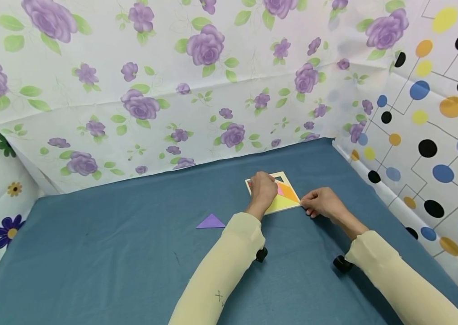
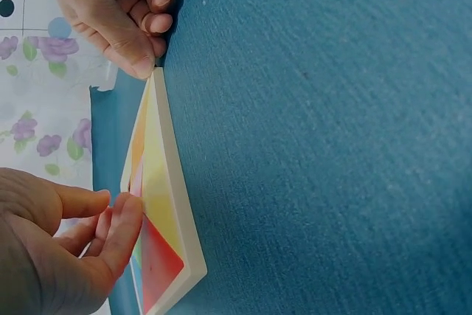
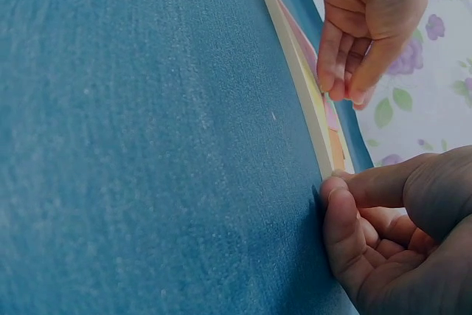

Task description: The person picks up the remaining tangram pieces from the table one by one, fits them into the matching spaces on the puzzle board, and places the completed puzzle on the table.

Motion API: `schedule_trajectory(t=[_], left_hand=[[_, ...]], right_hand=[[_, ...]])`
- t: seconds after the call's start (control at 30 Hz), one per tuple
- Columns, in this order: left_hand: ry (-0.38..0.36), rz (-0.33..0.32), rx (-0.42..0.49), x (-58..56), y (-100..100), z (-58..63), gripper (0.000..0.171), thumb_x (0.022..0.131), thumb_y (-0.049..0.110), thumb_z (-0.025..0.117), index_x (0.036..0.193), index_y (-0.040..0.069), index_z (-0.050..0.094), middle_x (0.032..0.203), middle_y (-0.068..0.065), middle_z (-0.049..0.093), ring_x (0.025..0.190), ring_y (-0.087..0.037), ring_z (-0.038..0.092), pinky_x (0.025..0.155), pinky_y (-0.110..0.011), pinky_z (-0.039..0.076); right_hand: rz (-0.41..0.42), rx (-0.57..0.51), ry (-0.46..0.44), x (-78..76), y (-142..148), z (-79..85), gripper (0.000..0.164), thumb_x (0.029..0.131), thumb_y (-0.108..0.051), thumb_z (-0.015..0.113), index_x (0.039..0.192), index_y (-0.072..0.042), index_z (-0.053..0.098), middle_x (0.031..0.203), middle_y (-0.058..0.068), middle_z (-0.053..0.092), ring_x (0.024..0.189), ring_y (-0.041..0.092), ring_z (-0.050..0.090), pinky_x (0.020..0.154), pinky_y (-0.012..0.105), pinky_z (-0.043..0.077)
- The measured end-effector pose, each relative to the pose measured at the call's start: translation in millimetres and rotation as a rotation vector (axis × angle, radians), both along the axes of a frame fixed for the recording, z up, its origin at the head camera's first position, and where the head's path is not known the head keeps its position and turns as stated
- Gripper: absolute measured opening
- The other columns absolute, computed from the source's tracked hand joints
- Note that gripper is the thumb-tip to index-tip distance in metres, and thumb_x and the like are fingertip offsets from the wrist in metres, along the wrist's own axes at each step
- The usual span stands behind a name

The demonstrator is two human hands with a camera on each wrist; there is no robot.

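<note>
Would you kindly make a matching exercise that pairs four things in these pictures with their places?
1. Purple triangle
2. Right hand
3. Left hand
4. Blue cloth

A. Over the coloured pieces
B. Beneath the puzzle frame
C. Apart from the puzzle frame, lying flat
D. Pinching a corner of the puzzle frame

Pairs: 1-C, 2-D, 3-A, 4-B
</note>
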State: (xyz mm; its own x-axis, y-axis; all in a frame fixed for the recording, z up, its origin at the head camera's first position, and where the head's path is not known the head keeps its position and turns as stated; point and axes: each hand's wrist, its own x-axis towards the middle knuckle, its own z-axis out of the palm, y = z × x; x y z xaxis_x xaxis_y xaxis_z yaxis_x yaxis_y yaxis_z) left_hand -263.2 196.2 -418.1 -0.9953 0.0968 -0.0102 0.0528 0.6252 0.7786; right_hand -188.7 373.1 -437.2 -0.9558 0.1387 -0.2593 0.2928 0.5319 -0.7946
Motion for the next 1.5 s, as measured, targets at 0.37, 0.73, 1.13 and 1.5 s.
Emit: schedule_trajectory(t=[0.37,0.73,1.13,1.5], left_hand=[[0.219,-0.254,-0.604,4.5,-0.3,-4.2,0.021,0.101,0.013,0.060,0.102,0.012,0.081,0.112,-0.007,0.070,0.105,-0.025,0.063,0.081,-0.037,0.057],[0.328,-0.476,-0.813,14.8,-12.3,-7.0,0.028,0.105,0.020,0.052,0.116,0.009,0.075,0.126,-0.011,0.055,0.116,-0.026,0.047,0.089,-0.035,0.051],[0.327,-0.520,-0.867,15.8,-16.3,-8.4,0.033,0.103,0.025,0.057,0.131,0.013,0.069,0.130,-0.011,0.052,0.120,-0.026,0.044,0.096,-0.035,0.047],[0.364,-0.556,-0.931,16.3,-20.1,-9.5,0.036,0.104,0.029,0.058,0.138,0.018,0.066,0.132,-0.009,0.052,0.123,-0.027,0.043,0.095,-0.037,0.048]], right_hand=[[-0.003,0.009,0.013,0.4,-0.5,0.9,0.020,0.099,-0.010,0.070,0.106,0.009,0.075,0.070,0.007,0.068,0.060,0.014,0.063,0.057,0.029,0.057],[-0.011,0.008,0.011,-0.3,-1.5,2.0,0.021,0.099,-0.010,0.070,0.107,0.009,0.075,0.070,0.008,0.068,0.059,0.014,0.063,0.057,0.030,0.057],[-0.010,0.005,0.007,0.1,-0.4,1.3,0.021,0.099,-0.010,0.071,0.106,0.009,0.075,0.070,0.007,0.068,0.059,0.014,0.063,0.057,0.029,0.057],[-0.005,0.000,-0.002,-1.0,0.1,0.3,0.020,0.099,-0.009,0.070,0.108,0.009,0.075,0.072,0.008,0.068,0.060,0.014,0.063,0.057,0.029,0.057]])
